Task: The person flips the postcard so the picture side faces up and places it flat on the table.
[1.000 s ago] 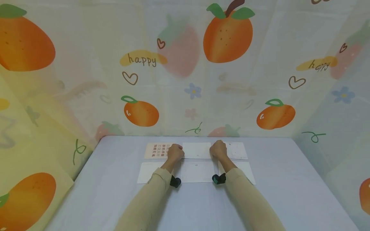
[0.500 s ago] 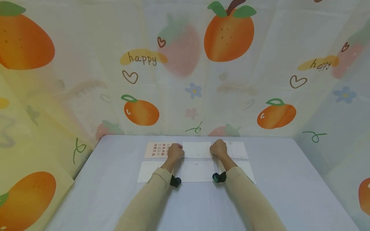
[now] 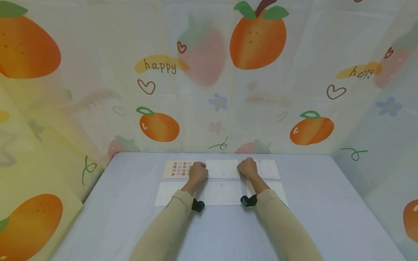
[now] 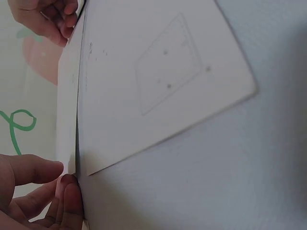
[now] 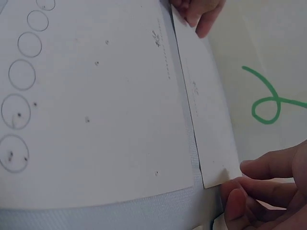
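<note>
White card [image 3: 222, 169]: on the desk [image 3: 104, 224], just behind the front middle card [image 3: 223, 195].
Left hand [image 3: 197, 172]: fingers curled, pinching the card's left end.
Right hand [image 3: 248, 168]: likewise curled, pinching its right end.
Card step: seemingly squaring it with the front middle card.
Card's next move: probably calls for even release, without dragging.

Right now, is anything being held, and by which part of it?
The left hand is at the left end of the far row's middle sheet, the right hand at its right end; whether either grips it cannot be told.
</note>
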Available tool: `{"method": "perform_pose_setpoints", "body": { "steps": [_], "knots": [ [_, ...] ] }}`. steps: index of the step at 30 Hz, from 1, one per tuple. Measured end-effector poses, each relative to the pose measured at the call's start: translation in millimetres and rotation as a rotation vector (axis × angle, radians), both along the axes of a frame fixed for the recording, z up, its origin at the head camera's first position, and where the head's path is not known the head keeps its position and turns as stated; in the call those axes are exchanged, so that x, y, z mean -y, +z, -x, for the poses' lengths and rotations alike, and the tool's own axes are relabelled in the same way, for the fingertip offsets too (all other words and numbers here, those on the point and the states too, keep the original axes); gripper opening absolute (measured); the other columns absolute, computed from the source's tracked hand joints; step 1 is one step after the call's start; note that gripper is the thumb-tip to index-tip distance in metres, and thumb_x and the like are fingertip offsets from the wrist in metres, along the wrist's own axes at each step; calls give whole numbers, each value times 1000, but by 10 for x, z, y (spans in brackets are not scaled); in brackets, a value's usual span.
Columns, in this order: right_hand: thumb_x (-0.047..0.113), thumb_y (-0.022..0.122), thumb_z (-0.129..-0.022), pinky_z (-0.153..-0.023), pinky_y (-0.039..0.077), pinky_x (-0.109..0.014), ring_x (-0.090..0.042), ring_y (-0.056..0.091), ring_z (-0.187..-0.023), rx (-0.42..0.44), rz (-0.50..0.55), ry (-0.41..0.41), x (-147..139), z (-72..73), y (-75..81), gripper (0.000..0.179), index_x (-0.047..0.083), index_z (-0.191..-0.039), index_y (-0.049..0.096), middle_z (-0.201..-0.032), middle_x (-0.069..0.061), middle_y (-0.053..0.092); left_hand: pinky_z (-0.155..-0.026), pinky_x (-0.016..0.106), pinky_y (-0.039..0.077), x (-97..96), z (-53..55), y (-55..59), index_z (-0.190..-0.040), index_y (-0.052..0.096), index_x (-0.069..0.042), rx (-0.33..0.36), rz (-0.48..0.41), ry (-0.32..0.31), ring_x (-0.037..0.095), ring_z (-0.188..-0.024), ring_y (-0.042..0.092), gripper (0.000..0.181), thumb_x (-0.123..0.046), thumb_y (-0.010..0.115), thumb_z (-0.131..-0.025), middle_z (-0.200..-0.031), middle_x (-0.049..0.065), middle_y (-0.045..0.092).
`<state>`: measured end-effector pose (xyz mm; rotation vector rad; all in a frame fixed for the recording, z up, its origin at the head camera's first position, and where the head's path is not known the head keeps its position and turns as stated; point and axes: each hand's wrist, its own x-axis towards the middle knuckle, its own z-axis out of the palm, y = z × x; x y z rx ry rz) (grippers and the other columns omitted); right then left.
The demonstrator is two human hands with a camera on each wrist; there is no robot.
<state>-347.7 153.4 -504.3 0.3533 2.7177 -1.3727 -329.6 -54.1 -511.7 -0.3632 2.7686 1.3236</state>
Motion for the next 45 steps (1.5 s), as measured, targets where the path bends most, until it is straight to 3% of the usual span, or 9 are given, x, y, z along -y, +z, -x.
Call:
{"method": "perform_pose_setpoints", "body": {
  "steps": [5,12,15,22,33,45],
  "knots": [
    [-4,58,-75,-42,37,-22,-13,45,-49,-17,78,-14,-18,-36,23,9,-6,-70,65,-57,-4,53,-95,47,46,13,-8,24,-113,67,2,-6,-37,-3,37,-111,60,31,-4,57,-84,-116,19,68],
    [-2,58,-80,-48,41,-21,-14,53,-61,-11,147,-24,-26,-114,119,21,-12,-95,70,-86,-17,66,-96,45,49,29,-16,38,-115,66,6,3,-54,-25,37,-114,60,32,-5,58,-86,-119,22,67],
    [0,58,-83,-51,43,-21,-14,54,-63,-9,170,-19,-44,-133,153,23,-12,-99,69,-89,-18,67,-94,45,50,31,-17,40,-116,66,5,1,-72,-25,35,-113,61,33,-6,57,-86,-119,21,67],
    [4,59,-86,-54,45,-18,-9,55,-61,-14,164,-19,-73,-90,143,24,-9,-103,70,-78,-10,67,-95,44,48,41,-22,76,-118,66,2,-6,-107,-24,35,-112,60,36,-9,56,-85,-120,21,66],
    [5,58,-90,-62,52,-22,-10,59,-65,-24,232,-23,-79,-103,166,24,-12,-105,67,-90,-17,69,-89,41,51,57,-45,100,-122,64,2,-17,-158,-24,34,-108,61,38,-9,57,-86,-120,22,65],
    [5,59,-90,-65,53,-23,-12,61,-70,-48,297,-20,-122,-131,201,24,-11,-106,65,-96,-19,68,-67,24,50,78,-99,199,-124,63,1,-20,-254,-19,23,-86,64,37,-7,58,-88,-111,20,66]
  ]
}}
